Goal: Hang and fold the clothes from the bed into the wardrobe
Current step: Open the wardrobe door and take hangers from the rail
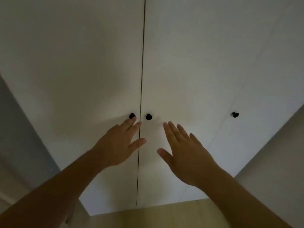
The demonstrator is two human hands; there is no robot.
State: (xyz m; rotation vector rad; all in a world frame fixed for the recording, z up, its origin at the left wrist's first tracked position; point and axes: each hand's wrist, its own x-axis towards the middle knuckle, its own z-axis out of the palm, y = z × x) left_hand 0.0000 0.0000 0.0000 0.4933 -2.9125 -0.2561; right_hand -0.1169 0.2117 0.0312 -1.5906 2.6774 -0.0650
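Task barely begun: wardrobe (98, 71) doors shut mid-frame, L hand (117, 145) & R hand (185, 155) flat-fingered, empty, nr knobs (148, 116); no clothes visible.

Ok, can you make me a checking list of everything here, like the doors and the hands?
Surface: wardrobe doors, white and shut, with a thin dark gap between the two nearest.
Job's things: left knob, middle knob and right knob, all black; no clothes, bed or hangers seen.
Clutter: nothing seen.
Grippers: left hand has straight fingers, tips at the left knob; right hand is flat, fingers straight, just below the middle knob. Whether it touches the door cannot be told.
Cables: nothing seen.
Surroundings: grey wall on the left, yellowish floor below.
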